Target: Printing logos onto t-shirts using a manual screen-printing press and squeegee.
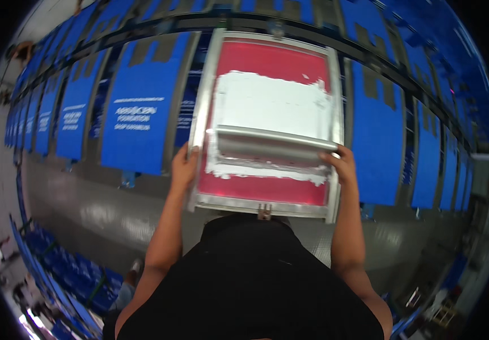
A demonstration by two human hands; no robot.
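Note:
A screen-printing frame (211,73) with a pale metal border and red mesh lies in front of me. White ink (272,99) covers the middle of the mesh, with ragged edges. Across the ink rests a long metal squeegee (272,139), tilted slightly down toward its right end. My left hand (184,165) is closed around the left rail of the frame. At the right rail, my right hand (343,164) has its thumb and fingers closed on the squeegee's right end; whether it also grips the rail I cannot tell.
Blue fabric panels (142,102) with white print line the left side in a row. More blue panels (377,136), with no print visible, stand to the right. Behind the frame runs another row. Metal flooring (114,204) lies below, and a person's leg (128,286) shows at lower left.

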